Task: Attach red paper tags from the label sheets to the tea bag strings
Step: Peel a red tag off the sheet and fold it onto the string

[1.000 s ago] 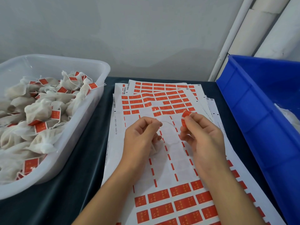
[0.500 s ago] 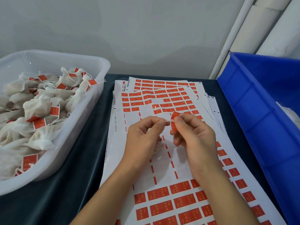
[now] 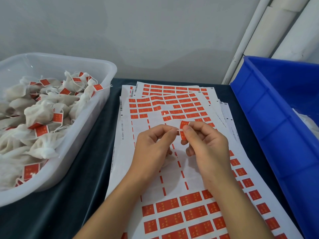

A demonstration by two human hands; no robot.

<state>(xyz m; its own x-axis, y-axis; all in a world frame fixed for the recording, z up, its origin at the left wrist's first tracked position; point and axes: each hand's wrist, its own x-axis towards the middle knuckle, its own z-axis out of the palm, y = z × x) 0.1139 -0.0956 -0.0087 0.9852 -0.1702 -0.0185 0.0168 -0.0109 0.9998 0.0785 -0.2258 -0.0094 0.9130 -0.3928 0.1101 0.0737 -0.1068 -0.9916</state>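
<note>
My right hand (image 3: 207, 145) pinches a small red paper tag (image 3: 184, 125), partly folded, between thumb and forefinger. My left hand (image 3: 151, 145) pinches a thin white tea bag string (image 3: 177, 130) whose end meets the tag; a white tea bag (image 3: 168, 161) is mostly hidden under the left palm. Both hands hover over the top label sheet (image 3: 155, 185), which has red tags at its far and near ends and a bare peeled band in the middle.
A clear plastic tub (image 3: 103, 94) at the left holds several tagged tea bags (image 3: 38, 114). A blue crate (image 3: 269, 128) stands at the right with something white inside. More label sheets (image 3: 172, 87) fan out behind on the dark cloth (image 3: 82, 169).
My right hand has brought the red tag leftward until it touches the string held by my left hand. The gap between the two hands has closed.
</note>
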